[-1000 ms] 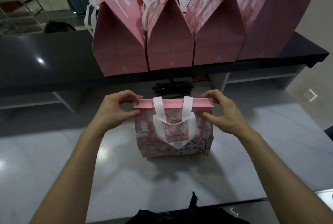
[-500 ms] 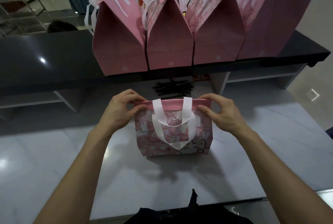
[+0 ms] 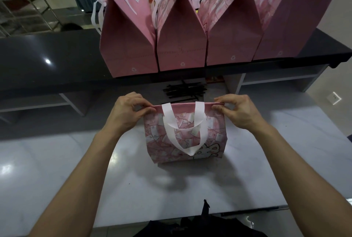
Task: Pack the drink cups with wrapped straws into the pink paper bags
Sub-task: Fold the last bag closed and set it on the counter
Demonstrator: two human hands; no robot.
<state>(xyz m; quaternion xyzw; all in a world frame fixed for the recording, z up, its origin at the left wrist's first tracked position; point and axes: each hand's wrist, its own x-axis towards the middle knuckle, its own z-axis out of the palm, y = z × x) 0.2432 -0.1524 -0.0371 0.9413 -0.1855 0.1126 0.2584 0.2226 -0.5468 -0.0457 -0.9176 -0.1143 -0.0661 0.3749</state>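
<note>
Up on the black counter (image 3: 47,69), beyond the work area: a row of closed pink paper bags (image 3: 181,42) standing side by side, white handles flopped over their peaks. Below it, on the pale marble table (image 3: 76,170), dead centre between both arms: the small pink printed bag (image 3: 185,137), upright, long axis running left to right, top edge pressed flat, white handle loops hanging down the near face. Equally near to either hand. Left hand (image 3: 125,114) pinching the left end of that top edge; right hand (image 3: 238,112) pinching the right end. Behind the bag, a loose heap of black straws (image 3: 183,89). No cup visible; bag contents hidden.
</note>
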